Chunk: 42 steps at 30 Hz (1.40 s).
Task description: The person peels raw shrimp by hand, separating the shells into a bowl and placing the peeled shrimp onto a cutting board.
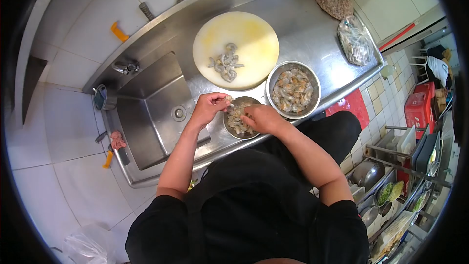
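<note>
My left hand (pixel 209 109) is closed in a pinch on a small pale shrimp (pixel 229 100), over the left rim of a small metal bowl (pixel 244 137). Greyish shrimp shells or peeled pieces (pixel 238 124) lie in that bowl; I cannot tell which. My right hand (pixel 265 119) reaches in over its right side with curled fingers, and whatever they grip is hidden. Beside it stands a larger metal bowl (pixel 317 95) of orange-grey shrimp (pixel 293 90). Several grey shrimp (pixel 226 62) are piled on a round white cutting board (pixel 249 32) beyond my hands.
To the left is a steel sink basin (pixel 146 132) with a faucet (pixel 125 67). Two filled plastic bags, one brownish (pixel 332 1) and one greyish (pixel 355 41), lie at the counter's far right. A rack (pixel 391 159) with trays and containers stands at right, near a red crate (pixel 420 107).
</note>
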Each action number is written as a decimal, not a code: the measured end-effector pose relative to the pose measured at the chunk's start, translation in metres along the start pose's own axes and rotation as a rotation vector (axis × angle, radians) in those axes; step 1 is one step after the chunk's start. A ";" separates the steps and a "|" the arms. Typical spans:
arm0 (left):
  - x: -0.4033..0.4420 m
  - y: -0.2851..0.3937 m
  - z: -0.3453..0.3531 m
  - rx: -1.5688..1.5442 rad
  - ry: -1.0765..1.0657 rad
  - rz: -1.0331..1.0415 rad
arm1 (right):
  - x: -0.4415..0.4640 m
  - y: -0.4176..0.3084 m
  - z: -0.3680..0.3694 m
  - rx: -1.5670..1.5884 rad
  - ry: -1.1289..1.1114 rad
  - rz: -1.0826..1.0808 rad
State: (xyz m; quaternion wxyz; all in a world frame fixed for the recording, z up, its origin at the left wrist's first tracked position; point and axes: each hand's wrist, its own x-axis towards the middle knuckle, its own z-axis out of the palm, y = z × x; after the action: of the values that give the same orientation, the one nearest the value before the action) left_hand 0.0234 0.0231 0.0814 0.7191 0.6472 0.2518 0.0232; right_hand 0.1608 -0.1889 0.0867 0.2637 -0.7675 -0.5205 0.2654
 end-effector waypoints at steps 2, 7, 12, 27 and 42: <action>-0.002 0.000 0.002 0.082 0.036 0.025 | 0.001 0.009 0.012 -0.005 0.015 -0.027; -0.004 -0.002 0.013 0.203 0.065 0.081 | 0.006 -0.004 0.001 0.208 0.109 0.114; -0.001 -0.011 0.034 0.129 0.058 0.180 | 0.016 0.005 0.028 0.828 0.351 0.123; 0.054 0.015 -0.006 0.101 0.165 0.255 | 0.002 0.043 0.033 -0.019 0.188 0.139; 0.041 0.000 0.002 0.279 0.179 0.160 | -0.014 0.105 -0.016 -0.230 0.042 0.821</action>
State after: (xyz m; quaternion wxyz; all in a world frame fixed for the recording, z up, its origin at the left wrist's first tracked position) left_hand 0.0595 0.0358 0.0679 0.5929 0.7541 0.2631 0.1028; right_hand 0.2366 -0.2379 0.0286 0.0593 -0.9408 -0.1924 0.2727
